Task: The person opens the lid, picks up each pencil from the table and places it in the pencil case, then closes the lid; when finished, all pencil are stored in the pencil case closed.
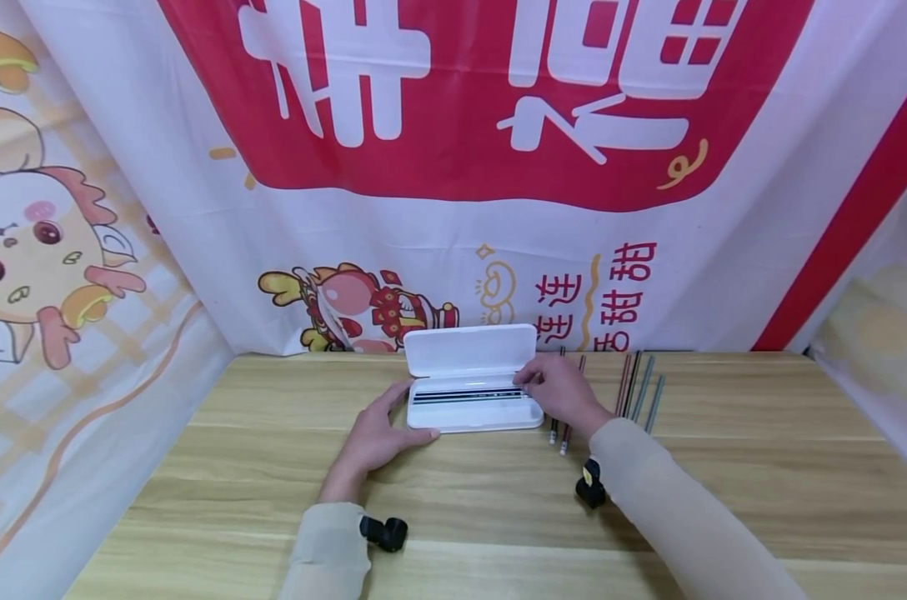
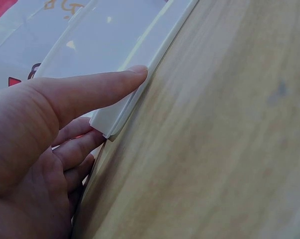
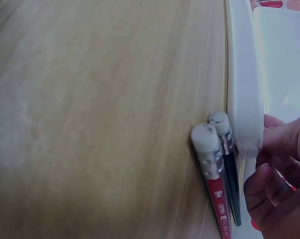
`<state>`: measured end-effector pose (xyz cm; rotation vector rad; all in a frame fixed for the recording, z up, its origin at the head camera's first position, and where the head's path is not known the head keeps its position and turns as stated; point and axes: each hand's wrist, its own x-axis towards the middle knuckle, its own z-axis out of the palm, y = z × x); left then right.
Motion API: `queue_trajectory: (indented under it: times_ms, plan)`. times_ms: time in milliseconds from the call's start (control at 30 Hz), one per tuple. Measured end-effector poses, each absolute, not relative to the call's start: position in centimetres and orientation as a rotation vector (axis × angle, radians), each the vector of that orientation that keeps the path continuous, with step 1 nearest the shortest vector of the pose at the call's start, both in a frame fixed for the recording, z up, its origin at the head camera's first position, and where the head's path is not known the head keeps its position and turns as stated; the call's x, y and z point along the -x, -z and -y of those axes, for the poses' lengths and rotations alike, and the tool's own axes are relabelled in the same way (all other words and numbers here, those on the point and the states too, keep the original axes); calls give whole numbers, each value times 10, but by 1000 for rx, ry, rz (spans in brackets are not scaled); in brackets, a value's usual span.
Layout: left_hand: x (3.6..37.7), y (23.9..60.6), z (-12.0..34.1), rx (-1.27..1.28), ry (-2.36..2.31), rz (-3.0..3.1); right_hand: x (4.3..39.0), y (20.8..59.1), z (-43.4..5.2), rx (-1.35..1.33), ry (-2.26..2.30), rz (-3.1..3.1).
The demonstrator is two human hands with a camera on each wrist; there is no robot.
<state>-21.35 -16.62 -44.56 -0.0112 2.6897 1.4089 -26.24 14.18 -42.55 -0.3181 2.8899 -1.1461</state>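
Observation:
A white pencil case (image 1: 476,419) lies with its lid (image 1: 470,350) raised at the back. Dark pencils (image 1: 464,396) lie lengthwise inside it. My left hand (image 1: 374,435) holds the case's left end, thumb on the front edge and fingers around the corner; in the left wrist view the thumb (image 2: 97,92) presses the rim. At the other end, my right hand (image 1: 562,390) has bent fingers dipping over the right end of the case, close to the pencil ends. Whether its fingertips pinch a pencil is hidden, also in the right wrist view, where fingers (image 3: 284,142) meet the case wall.
Right of the case, a red pencil (image 3: 220,204) and a black pencil (image 3: 232,179) lie with white erasers toward me. Farther right are several more pencils, some grey-blue (image 1: 643,387). A printed cloth (image 1: 453,225) hangs behind the wooden table (image 1: 468,517).

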Motion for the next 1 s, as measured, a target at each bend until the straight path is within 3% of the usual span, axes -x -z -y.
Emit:
queue_trajectory:
  times_ms: [500,1000]
  plan:
    - [212,446,165,27,-1413,-2685,257,420,-153,315,1240,-2828]
    - [212,444,165,15,-1412,-2689,219,375,-184,125,1566,-2761]
